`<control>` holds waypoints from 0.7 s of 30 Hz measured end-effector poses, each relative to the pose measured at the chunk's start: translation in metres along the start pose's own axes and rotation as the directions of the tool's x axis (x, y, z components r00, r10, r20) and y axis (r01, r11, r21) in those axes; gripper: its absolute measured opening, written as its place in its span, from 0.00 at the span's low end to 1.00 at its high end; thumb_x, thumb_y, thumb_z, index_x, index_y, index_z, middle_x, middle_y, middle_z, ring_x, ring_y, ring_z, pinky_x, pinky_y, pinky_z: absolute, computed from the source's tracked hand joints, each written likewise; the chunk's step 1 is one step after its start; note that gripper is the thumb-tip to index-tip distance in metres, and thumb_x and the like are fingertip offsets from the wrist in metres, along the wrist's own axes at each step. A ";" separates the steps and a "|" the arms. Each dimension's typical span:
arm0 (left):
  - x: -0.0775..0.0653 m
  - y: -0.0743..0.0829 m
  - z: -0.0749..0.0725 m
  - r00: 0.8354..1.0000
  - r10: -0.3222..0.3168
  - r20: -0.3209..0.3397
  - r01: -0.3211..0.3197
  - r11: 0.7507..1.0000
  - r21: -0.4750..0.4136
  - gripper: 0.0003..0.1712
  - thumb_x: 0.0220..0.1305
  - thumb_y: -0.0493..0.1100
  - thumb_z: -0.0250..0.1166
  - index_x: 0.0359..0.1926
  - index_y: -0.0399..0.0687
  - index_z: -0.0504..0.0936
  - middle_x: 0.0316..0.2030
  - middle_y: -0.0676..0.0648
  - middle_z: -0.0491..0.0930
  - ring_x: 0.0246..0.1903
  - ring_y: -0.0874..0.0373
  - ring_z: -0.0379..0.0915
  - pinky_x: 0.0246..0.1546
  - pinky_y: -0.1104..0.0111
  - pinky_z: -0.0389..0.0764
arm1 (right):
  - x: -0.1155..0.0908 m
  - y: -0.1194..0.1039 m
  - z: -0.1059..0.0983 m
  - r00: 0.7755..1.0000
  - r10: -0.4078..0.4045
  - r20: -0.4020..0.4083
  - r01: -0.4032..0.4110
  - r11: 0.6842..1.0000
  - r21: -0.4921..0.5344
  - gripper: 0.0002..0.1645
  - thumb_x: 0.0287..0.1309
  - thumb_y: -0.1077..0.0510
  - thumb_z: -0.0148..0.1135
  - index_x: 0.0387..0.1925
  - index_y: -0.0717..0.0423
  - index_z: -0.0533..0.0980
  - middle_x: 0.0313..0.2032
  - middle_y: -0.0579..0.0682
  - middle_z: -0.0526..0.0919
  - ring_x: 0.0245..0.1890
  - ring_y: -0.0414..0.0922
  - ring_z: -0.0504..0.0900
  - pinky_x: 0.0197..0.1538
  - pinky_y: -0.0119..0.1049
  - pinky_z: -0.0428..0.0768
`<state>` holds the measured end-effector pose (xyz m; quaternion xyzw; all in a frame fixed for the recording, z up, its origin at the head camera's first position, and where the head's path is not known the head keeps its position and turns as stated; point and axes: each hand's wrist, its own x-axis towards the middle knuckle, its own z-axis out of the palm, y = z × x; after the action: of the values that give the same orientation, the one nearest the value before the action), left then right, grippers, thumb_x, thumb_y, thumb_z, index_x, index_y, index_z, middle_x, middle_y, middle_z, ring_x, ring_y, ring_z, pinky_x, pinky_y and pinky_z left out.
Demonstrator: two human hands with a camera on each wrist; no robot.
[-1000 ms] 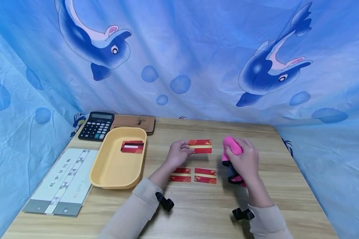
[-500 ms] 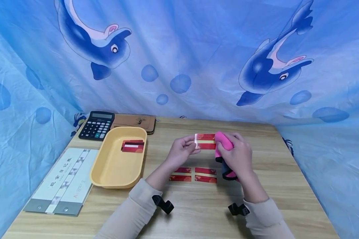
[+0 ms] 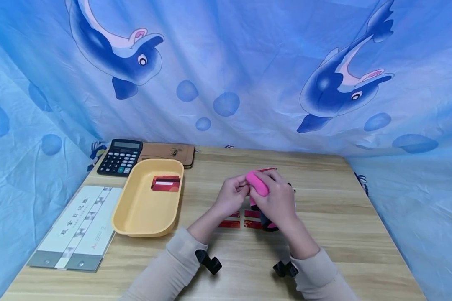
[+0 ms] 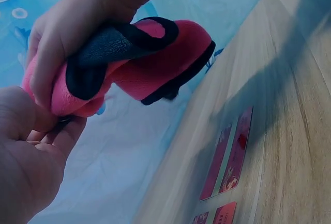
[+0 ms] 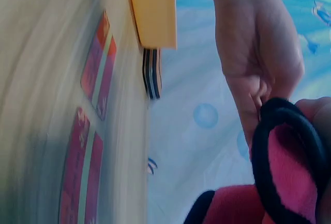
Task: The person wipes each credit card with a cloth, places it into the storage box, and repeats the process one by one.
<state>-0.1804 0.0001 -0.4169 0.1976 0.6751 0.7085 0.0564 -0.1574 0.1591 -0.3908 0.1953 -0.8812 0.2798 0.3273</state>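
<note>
In the head view my left hand (image 3: 229,195) pinches one end of a red card (image 3: 267,169), mostly hidden behind the cloth and my right fingers. My right hand (image 3: 280,200) grips a folded pink and grey cloth (image 3: 258,184) with black edging and presses it round the card, close by my left fingertips. A grey fold of the cloth (image 4: 111,45) hangs toward the table in the left wrist view. Below the hands, two red cards with a pale stripe lie side by side: a left card (image 3: 229,224) and a right card (image 3: 251,224), partly covered by the cloth.
Left of the hands stands a yellow tray (image 3: 121,209) with red cards (image 3: 165,184) in it. Behind it are a calculator (image 3: 119,157) and a brown notebook (image 3: 169,154). A white and grey ledger (image 3: 75,230) lies at the table's left edge. A dolphin curtain (image 3: 226,62) borders the table.
My right hand has moved left with the cloth, from apart from the held card to over it. My left hand has shifted slightly right, and the card is now largely covered.
</note>
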 end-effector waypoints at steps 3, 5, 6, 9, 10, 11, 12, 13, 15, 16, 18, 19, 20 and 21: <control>-0.002 0.000 0.000 1.000 0.012 -0.004 -0.012 1.000 0.018 0.24 0.71 0.24 0.50 0.66 0.31 0.74 0.51 0.35 0.84 0.52 0.47 0.82 0.53 0.67 0.85 | -0.002 -0.004 0.001 0.999 -0.025 -0.031 0.025 1.000 0.017 0.19 0.47 0.60 0.76 0.45 0.56 0.87 0.38 0.54 0.84 0.26 0.50 0.83 0.22 0.42 0.79; -0.002 0.002 0.000 1.000 -0.003 0.001 0.003 1.000 -0.009 0.23 0.73 0.25 0.51 0.67 0.31 0.72 0.54 0.34 0.82 0.54 0.47 0.81 0.54 0.67 0.84 | -0.002 -0.003 0.001 0.998 -0.022 -0.059 0.023 1.000 0.011 0.18 0.46 0.60 0.76 0.44 0.56 0.87 0.38 0.54 0.85 0.25 0.50 0.83 0.21 0.42 0.79; -0.002 0.003 0.000 1.000 -0.014 0.003 0.014 1.000 -0.027 0.23 0.74 0.26 0.51 0.68 0.31 0.71 0.56 0.34 0.81 0.55 0.46 0.81 0.54 0.66 0.84 | -0.002 -0.002 0.001 0.998 -0.017 -0.068 0.017 1.000 0.007 0.18 0.47 0.61 0.75 0.44 0.56 0.87 0.37 0.54 0.85 0.25 0.50 0.82 0.21 0.42 0.79; -0.003 0.005 0.000 0.999 -0.043 0.009 0.044 0.995 -0.088 0.24 0.75 0.27 0.52 0.69 0.28 0.67 0.59 0.30 0.77 0.55 0.43 0.80 0.55 0.62 0.83 | -0.001 0.004 -0.003 0.996 0.009 -0.089 -0.010 1.000 -0.006 0.19 0.47 0.60 0.75 0.44 0.58 0.87 0.37 0.56 0.85 0.26 0.52 0.82 0.21 0.43 0.79; -0.003 0.006 -0.001 0.999 -0.048 0.011 0.049 0.992 -0.113 0.24 0.75 0.27 0.52 0.69 0.27 0.67 0.60 0.29 0.76 0.55 0.42 0.80 0.56 0.59 0.83 | 0.000 0.006 -0.005 0.996 0.023 -0.092 -0.024 1.000 -0.008 0.19 0.47 0.60 0.75 0.45 0.59 0.87 0.37 0.56 0.85 0.26 0.52 0.82 0.21 0.43 0.79; -0.003 0.007 -0.001 0.999 -0.052 0.011 0.053 0.990 -0.130 0.24 0.75 0.27 0.52 0.69 0.27 0.67 0.60 0.28 0.76 0.55 0.41 0.80 0.56 0.57 0.83 | 0.000 0.009 -0.007 0.995 0.036 -0.095 -0.037 0.999 -0.011 0.20 0.47 0.59 0.76 0.45 0.59 0.87 0.37 0.57 0.85 0.26 0.53 0.82 0.21 0.44 0.79; -0.004 0.008 -0.002 0.998 -0.054 0.012 0.055 0.988 -0.144 0.24 0.75 0.27 0.52 0.69 0.27 0.67 0.59 0.28 0.76 0.55 0.41 0.80 0.56 0.55 0.82 | 0.001 0.012 -0.010 0.994 0.051 -0.098 -0.052 0.999 -0.013 0.20 0.47 0.59 0.76 0.45 0.60 0.87 0.37 0.58 0.86 0.26 0.54 0.82 0.21 0.44 0.79; -0.005 0.008 -0.004 0.998 -0.055 0.015 0.056 0.987 -0.153 0.24 0.75 0.27 0.52 0.69 0.26 0.67 0.59 0.27 0.76 0.55 0.40 0.80 0.57 0.52 0.81 | 0.002 0.016 -0.012 0.993 0.067 -0.102 -0.069 0.997 -0.017 0.20 0.47 0.59 0.76 0.44 0.60 0.87 0.37 0.58 0.86 0.26 0.54 0.82 0.21 0.44 0.78; -0.005 0.009 -0.006 0.998 -0.058 0.022 0.061 0.983 -0.173 0.24 0.74 0.26 0.53 0.69 0.26 0.67 0.60 0.27 0.75 0.55 0.39 0.80 0.57 0.51 0.81 | 0.002 0.022 -0.016 0.989 0.097 -0.109 -0.100 0.995 -0.025 0.19 0.47 0.59 0.77 0.44 0.61 0.87 0.37 0.58 0.86 0.26 0.54 0.82 0.21 0.44 0.77; -0.006 0.009 -0.008 0.998 -0.065 0.022 0.068 0.983 -0.170 0.24 0.74 0.26 0.53 0.69 0.26 0.67 0.60 0.26 0.75 0.54 0.39 0.80 0.57 0.51 0.81 | 0.002 0.024 -0.018 0.988 0.109 -0.110 -0.112 0.993 -0.026 0.19 0.47 0.59 0.77 0.43 0.61 0.87 0.37 0.58 0.86 0.26 0.54 0.82 0.21 0.44 0.76; -0.006 0.009 -0.011 0.997 -0.076 0.027 0.079 0.984 -0.160 0.25 0.74 0.27 0.54 0.69 0.26 0.66 0.61 0.26 0.74 0.53 0.38 0.81 0.57 0.52 0.81 | 0.003 0.028 -0.021 0.986 0.124 -0.114 -0.128 0.991 -0.029 0.19 0.47 0.59 0.78 0.43 0.61 0.87 0.37 0.58 0.86 0.27 0.54 0.82 0.22 0.44 0.77; -0.007 0.010 -0.012 0.997 -0.077 0.029 0.080 0.985 -0.154 0.25 0.74 0.27 0.53 0.70 0.26 0.66 0.61 0.25 0.73 0.52 0.38 0.81 0.57 0.54 0.82 | 0.003 0.029 -0.022 0.985 0.128 -0.115 -0.132 0.991 -0.031 0.19 0.47 0.58 0.78 0.43 0.62 0.87 0.37 0.57 0.86 0.27 0.54 0.82 0.22 0.44 0.77; -0.007 0.010 -0.013 0.996 -0.080 0.028 0.083 0.985 -0.149 0.25 0.74 0.26 0.53 0.70 0.26 0.65 0.61 0.25 0.73 0.51 0.38 0.82 0.56 0.55 0.82 | 0.003 0.029 -0.023 0.985 0.127 -0.115 -0.131 0.991 -0.033 0.20 0.47 0.58 0.78 0.43 0.62 0.87 0.37 0.58 0.86 0.28 0.54 0.82 0.22 0.44 0.77; -0.007 0.011 -0.014 0.996 -0.080 0.028 0.083 0.987 -0.140 0.26 0.74 0.26 0.53 0.70 0.26 0.65 0.61 0.24 0.73 0.51 0.38 0.82 0.56 0.56 0.83 | 0.003 0.030 -0.023 0.986 0.121 -0.112 -0.126 0.991 -0.035 0.20 0.47 0.58 0.78 0.43 0.62 0.87 0.37 0.58 0.86 0.28 0.54 0.82 0.22 0.44 0.78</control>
<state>-0.1769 -0.0159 -0.4074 0.1731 0.6301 0.7494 0.1065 -0.1648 0.1955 -0.3851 0.1176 -0.8779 0.2913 0.3614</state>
